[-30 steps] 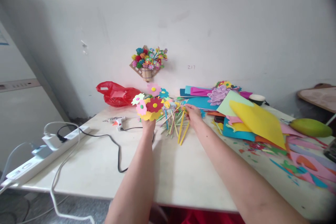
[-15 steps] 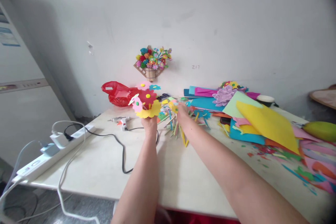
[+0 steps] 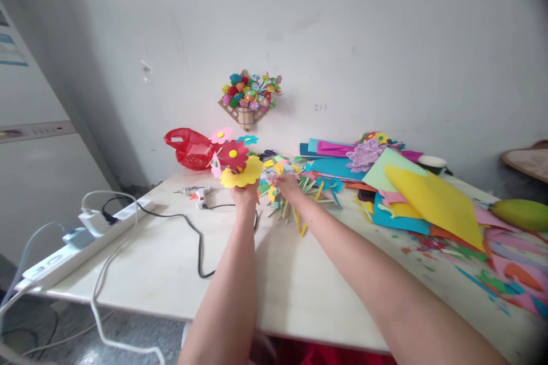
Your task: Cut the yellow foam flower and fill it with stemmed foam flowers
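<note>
Flowers (image 3: 233,155), 5 visible, are clasped by the left hand (image 3: 245,197), the right hand's (image 3: 286,184) grip unclear

"What's left of the grip?"
"A red plastic bag (image 3: 192,153), and nearer us, a white power strip (image 3: 96,243) with a white charger (image 3: 93,222) plugged in."
"Above the grip?"
"A flower-filled wall hanging (image 3: 246,117)."
"Far right?"
"A green, mango-like oval (image 3: 519,214); past it, a partly visible chair (image 3: 528,163)."
</note>
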Available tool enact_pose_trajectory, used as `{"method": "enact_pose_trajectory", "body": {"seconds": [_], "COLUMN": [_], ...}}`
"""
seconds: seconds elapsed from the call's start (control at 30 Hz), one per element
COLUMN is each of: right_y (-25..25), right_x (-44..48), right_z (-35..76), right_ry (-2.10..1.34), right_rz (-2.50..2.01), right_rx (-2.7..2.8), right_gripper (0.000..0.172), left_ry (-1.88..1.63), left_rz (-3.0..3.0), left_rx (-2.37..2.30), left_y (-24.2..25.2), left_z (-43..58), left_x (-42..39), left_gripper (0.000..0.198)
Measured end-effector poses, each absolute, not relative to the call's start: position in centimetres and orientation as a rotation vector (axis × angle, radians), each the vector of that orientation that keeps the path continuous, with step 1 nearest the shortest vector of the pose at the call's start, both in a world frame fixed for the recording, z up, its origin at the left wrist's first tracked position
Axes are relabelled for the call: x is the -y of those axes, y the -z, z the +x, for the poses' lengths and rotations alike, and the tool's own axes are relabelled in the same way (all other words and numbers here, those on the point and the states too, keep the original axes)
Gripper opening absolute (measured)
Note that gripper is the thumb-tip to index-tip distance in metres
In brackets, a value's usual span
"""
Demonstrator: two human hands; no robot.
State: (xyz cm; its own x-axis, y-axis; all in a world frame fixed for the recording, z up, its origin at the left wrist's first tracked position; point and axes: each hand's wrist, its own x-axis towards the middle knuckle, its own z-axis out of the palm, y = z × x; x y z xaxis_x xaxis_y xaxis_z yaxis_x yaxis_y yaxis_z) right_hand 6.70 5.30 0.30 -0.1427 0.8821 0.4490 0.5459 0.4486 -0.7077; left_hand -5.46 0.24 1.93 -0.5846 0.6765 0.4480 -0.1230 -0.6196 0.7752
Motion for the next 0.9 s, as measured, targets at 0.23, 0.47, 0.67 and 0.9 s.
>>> {"method": "enact_pose_trajectory", "body": {"seconds": [0.23, 0.47, 0.67, 0.9], "right_y": [-0.3, 0.2, 0.2, -1.5], "right_x": [-4.5, -4.0, -4.4, -3.0], "right_z": [8.7, 8.7, 8.8, 8.9], "right_ry": [-0.383, 0.024, 0.057, 0.044], "right_rz": [-1.218, -1.152, -1.146, -1.183], "right_rx": [2.011, 2.527, 2.601, 2.7], "right_gripper": [0.047, 0.053, 0.052, 0.051], "left_ry": [-2.148, -2.111, -2.066, -2.043], "left_rz": [0.939, 0.992, 0.983, 1.008], "left_rx": [-0.929, -0.943, -0.96, -0.95], "left_y": [-2.8, -2.8, -2.8, -2.4], "left_z": [-5.4, -5.2, -5.4, -5.6], "left_x": [0.7, 0.8, 1.0, 0.7], "left_gripper": [0.039, 0.036, 0.034, 0.028]}}
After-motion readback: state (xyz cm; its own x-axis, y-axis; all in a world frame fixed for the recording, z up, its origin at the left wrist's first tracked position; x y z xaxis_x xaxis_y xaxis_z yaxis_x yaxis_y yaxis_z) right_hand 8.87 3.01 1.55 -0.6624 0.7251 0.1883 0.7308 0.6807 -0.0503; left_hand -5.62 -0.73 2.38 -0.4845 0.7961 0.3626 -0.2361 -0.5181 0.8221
